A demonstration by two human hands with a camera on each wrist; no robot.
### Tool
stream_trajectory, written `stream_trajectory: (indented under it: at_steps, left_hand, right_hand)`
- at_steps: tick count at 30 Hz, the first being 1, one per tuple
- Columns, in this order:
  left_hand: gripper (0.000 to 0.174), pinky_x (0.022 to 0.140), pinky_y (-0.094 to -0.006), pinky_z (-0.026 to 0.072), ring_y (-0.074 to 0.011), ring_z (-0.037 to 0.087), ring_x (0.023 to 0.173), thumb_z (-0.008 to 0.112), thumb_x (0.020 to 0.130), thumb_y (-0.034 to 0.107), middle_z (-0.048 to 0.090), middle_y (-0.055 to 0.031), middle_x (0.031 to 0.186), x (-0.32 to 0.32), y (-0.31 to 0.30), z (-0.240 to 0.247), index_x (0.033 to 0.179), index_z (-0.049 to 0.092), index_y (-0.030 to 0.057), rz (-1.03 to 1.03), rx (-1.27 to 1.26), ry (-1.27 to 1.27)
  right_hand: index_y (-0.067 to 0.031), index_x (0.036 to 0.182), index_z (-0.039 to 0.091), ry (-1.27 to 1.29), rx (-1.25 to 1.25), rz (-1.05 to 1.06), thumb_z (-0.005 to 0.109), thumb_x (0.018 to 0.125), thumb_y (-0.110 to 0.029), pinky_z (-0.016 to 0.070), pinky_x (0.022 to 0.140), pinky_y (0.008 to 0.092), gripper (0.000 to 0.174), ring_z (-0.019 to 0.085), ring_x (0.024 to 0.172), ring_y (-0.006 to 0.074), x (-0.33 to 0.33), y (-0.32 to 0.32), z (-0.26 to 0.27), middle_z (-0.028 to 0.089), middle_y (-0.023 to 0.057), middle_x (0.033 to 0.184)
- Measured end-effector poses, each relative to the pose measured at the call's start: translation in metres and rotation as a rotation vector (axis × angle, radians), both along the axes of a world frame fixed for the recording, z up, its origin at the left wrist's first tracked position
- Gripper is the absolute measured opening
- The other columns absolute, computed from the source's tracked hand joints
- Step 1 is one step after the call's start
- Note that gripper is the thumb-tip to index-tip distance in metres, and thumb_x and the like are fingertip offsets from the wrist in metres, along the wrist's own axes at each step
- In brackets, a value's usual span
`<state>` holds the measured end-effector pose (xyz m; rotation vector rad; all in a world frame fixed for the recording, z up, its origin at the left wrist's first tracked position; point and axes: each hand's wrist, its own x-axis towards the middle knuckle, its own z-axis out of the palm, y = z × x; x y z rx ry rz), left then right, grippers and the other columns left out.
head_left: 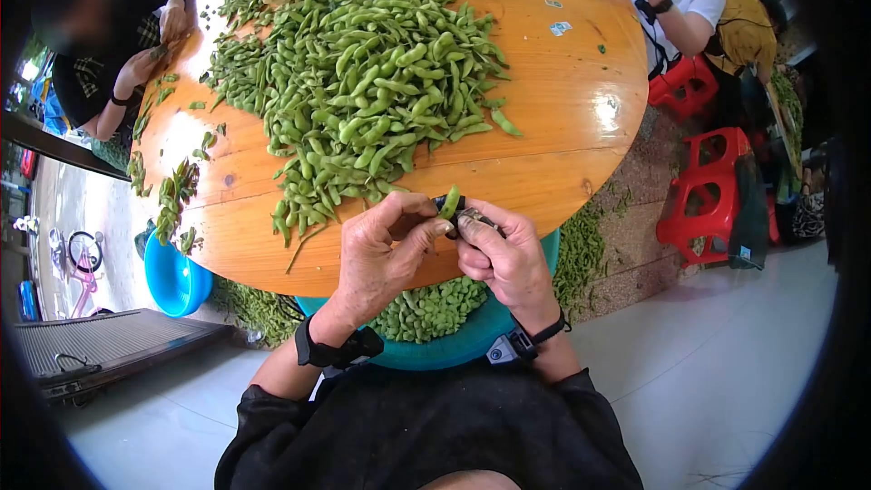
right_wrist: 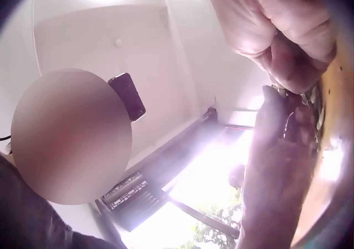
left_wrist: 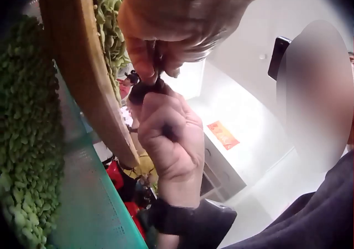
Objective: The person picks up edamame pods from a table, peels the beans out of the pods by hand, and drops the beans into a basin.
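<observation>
A round orange-brown wooden bench (head_left: 562, 91) is seen from above. Most of its top is covered by a broad heap of green bean pods (head_left: 363, 82), spread from the bench's far edge almost to its near edge. Under that near edge a teal plastic basin (head_left: 435, 358) is set, filled with paler green pieces. Its far part is hidden by the bench and by the forearms.

Just above the bench's near edge, the left hand (head_left: 386, 249) and the right hand (head_left: 508, 259) are brought together, fingertips almost touching. A single green pod (head_left: 450, 202) is pinched between the thumb and fingers of the left hand. Its long axis is stood roughly upright, tipped slightly toward the heap, and its upper end is left free. The pod is thus carried by the left hand, with the right hand just beside it.

The right hand's fingers are curled round a small dark tool (head_left: 474, 218), held against the pod's lower part. The tool's kind cannot be told, since it is mostly covered by fingers. The pod's lower end is hidden, and in both wrist views the contact is blurred and backlit.
</observation>
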<state>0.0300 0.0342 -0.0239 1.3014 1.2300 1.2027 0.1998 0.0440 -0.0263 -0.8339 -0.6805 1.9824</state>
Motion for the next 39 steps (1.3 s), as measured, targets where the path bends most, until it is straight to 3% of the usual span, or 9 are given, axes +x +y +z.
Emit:
stream_trajectory:
  at_steps: [10, 12, 16, 22, 25, 29, 33, 35, 39]
  left_hand:
    - [0.012, 0.054, -0.0245, 0.0509, -0.0148, 0.063, 0.062, 0.071, 0.087, 0.004, 0.065, -0.0054, 0.076, -0.009, 0.000, -0.010, 0.094, 0.062, 0.0027, -0.058, 0.316, 0.271]
    - [0.016, 0.046, -0.0255, 0.0473, -0.0172, 0.061, 0.056, 0.068, 0.090, 0.006, 0.066, -0.0084, 0.077, -0.014, -0.003, -0.006, 0.100, 0.056, 0.0049, -0.259, -0.329, -0.610]
    - [0.016, 0.042, -0.0256, 0.0448, -0.0173, 0.061, 0.053, 0.063, 0.094, 0.007, 0.065, -0.0112, 0.076, -0.007, -0.001, -0.018, 0.102, 0.049, 0.0051, -0.361, -0.498, -1.046]
    - [0.026, 0.055, -0.0264, 0.0498, -0.0154, 0.063, 0.063, 0.067, 0.093, 0.013, 0.067, -0.0107, 0.079, 0.004, 0.001, -0.003, 0.111, 0.053, 0.0019, -0.177, -0.264, -0.370]
    - [0.014, 0.059, -0.0323, 0.0511, -0.0196, 0.066, 0.063, 0.063, 0.094, 0.011, 0.065, -0.0132, 0.070, 0.003, 0.007, 0.011, 0.099, 0.062, -0.0021, -0.183, 0.062, 0.387]
    - [0.024, 0.056, -0.0319, 0.0493, -0.0179, 0.064, 0.060, 0.053, 0.099, 0.009, 0.063, -0.0105, 0.068, -0.010, 0.012, 0.013, 0.119, 0.061, -0.0012, -0.333, -0.098, 0.267]
    - [0.026, 0.054, -0.0273, 0.0473, -0.0109, 0.060, 0.059, 0.048, 0.101, 0.011, 0.060, -0.0051, 0.067, -0.001, 0.008, 0.012, 0.120, 0.060, -0.0027, -0.302, -0.358, 0.026]
    - [0.030, 0.053, -0.0217, 0.0441, -0.0048, 0.053, 0.061, 0.042, 0.101, 0.011, 0.056, -0.0001, 0.069, 0.011, 0.003, 0.003, 0.119, 0.060, -0.0033, -0.167, -0.366, -0.315]
    - [0.033, 0.053, -0.0208, 0.0405, -0.0068, 0.043, 0.057, 0.039, 0.093, 0.006, 0.059, -0.0022, 0.079, 0.030, -0.006, 0.003, 0.113, 0.063, -0.0029, 0.029, -0.375, -0.320]
  right_hand:
    - [0.0058, 0.121, 0.058, -0.049, 0.091, 0.035, 0.052, 0.099, -0.004, 0.0286, 0.047, 0.0199, 0.025, 0.036, 0.055, 0.0032, 0.006, -0.006, -0.003, 0.043, -0.0041, 0.068]
    - [0.0061, 0.118, 0.059, 0.040, 0.087, 0.095, 0.053, 0.099, -0.004, 0.0291, 0.047, 0.0199, 0.023, 0.037, 0.055, 0.0033, 0.010, -0.005, -0.003, 0.044, -0.0031, 0.071]
    - [0.0051, 0.117, 0.059, 0.225, 0.032, 0.113, 0.052, 0.099, -0.004, 0.0289, 0.046, 0.0201, 0.021, 0.037, 0.054, 0.0035, 0.015, -0.005, -0.013, 0.044, -0.0026, 0.075]
    - [0.0068, 0.109, 0.062, -0.497, 0.469, -0.045, 0.058, 0.093, -0.001, 0.0435, 0.056, 0.0261, 0.019, 0.052, 0.064, 0.0105, 0.007, -0.008, -0.001, 0.052, 0.0041, 0.077]
    - [0.0076, 0.103, 0.063, -0.785, 0.743, -0.096, 0.062, 0.085, 0.001, 0.0475, 0.062, 0.0320, 0.020, 0.060, 0.070, 0.0230, 0.007, -0.009, -0.002, 0.059, 0.0144, 0.082]
    - [0.0074, 0.102, 0.062, -0.744, 0.577, -0.042, 0.063, 0.083, 0.001, 0.0474, 0.061, 0.0326, 0.020, 0.061, 0.070, 0.0276, 0.012, -0.007, 0.001, 0.059, 0.0151, 0.081]
    - [0.0058, 0.103, 0.061, -1.020, 0.850, -0.253, 0.061, 0.083, 0.003, 0.0487, 0.062, 0.0366, 0.020, 0.059, 0.069, 0.0328, -0.006, -0.011, -0.002, 0.055, 0.0165, 0.084]
    - [0.0061, 0.105, 0.061, -1.136, 0.945, -0.374, 0.060, 0.082, 0.006, 0.0478, 0.063, 0.0384, 0.023, 0.059, 0.073, 0.0346, -0.016, -0.018, -0.007, 0.054, 0.0169, 0.087]
    - [0.0059, 0.108, 0.060, -1.143, 1.007, -0.421, 0.062, 0.081, 0.007, 0.0482, 0.061, 0.0367, 0.026, 0.060, 0.072, 0.0328, -0.029, -0.027, -0.012, 0.052, 0.0169, 0.090]
